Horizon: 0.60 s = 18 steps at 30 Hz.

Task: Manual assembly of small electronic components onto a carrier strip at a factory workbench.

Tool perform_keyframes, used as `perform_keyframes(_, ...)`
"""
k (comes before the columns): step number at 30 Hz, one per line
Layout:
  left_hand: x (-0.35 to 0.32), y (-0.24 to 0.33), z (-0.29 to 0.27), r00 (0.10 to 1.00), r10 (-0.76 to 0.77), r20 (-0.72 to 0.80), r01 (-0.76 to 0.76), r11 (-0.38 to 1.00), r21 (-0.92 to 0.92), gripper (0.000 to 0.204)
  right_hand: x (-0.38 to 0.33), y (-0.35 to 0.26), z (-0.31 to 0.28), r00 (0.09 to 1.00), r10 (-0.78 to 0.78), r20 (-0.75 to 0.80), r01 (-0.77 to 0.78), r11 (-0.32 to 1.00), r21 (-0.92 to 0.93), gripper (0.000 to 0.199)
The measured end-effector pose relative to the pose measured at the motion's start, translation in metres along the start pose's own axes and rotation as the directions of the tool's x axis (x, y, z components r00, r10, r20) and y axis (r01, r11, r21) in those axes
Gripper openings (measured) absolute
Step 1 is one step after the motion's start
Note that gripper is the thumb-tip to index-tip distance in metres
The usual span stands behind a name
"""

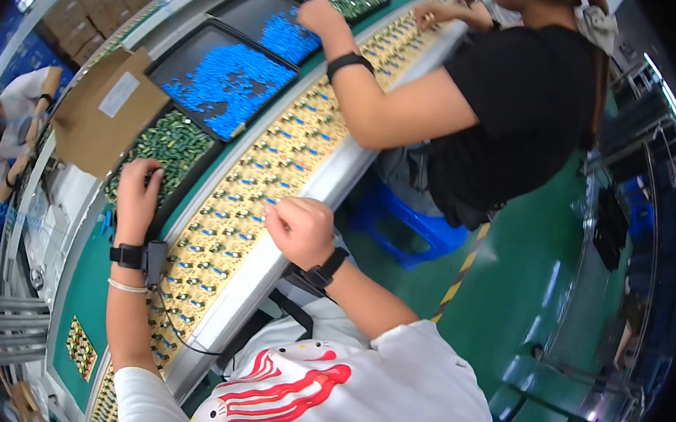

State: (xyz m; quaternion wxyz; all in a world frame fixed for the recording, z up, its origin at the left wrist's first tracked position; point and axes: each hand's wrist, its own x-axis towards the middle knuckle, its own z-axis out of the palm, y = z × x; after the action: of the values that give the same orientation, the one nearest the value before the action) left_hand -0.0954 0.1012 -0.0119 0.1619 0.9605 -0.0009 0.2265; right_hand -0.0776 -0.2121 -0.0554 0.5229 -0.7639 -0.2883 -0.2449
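My left hand (139, 194) is over a black tray of small green cylindrical parts (173, 142), its fingers bent and drawn toward the thumb; whether a part is between them I cannot make out. My right hand (302, 230) is closed in a pinch above the right edge of a long row of tan circuit boards (229, 209). Anything at its fingertips is too small to name. The boards carry several rows of small blue and dark parts. A black wristband with a small grey box (154, 265) is on my left wrist, and a thin cable runs from it.
Black trays of blue parts (225, 80) stand beyond the green ones, beside a cardboard flap (105, 110). A co-worker in a black shirt (516, 106) works close on my right, arms over the line. A loose board (81, 348) lies at lower left. A blue stool (409, 225) stands below.
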Motion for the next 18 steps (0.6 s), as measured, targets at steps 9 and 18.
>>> perform_keyframes(9, 0.000, 0.000, 0.002, 0.996, 0.038, -0.076, -0.044, 0.995, -0.090, 0.010, 0.006, -0.004, 0.006, 1.000, 0.021, 0.020, -0.019, 0.997, -0.081, 0.038)
perform_keyframes(18, -0.001, 0.000, 0.007, 0.996, 0.079, -0.043, -0.083, 0.990, -0.111, 0.008, -0.001, 0.009, 0.004, 0.999, 0.036, -0.023, -0.038, 0.994, -0.104, 0.027)
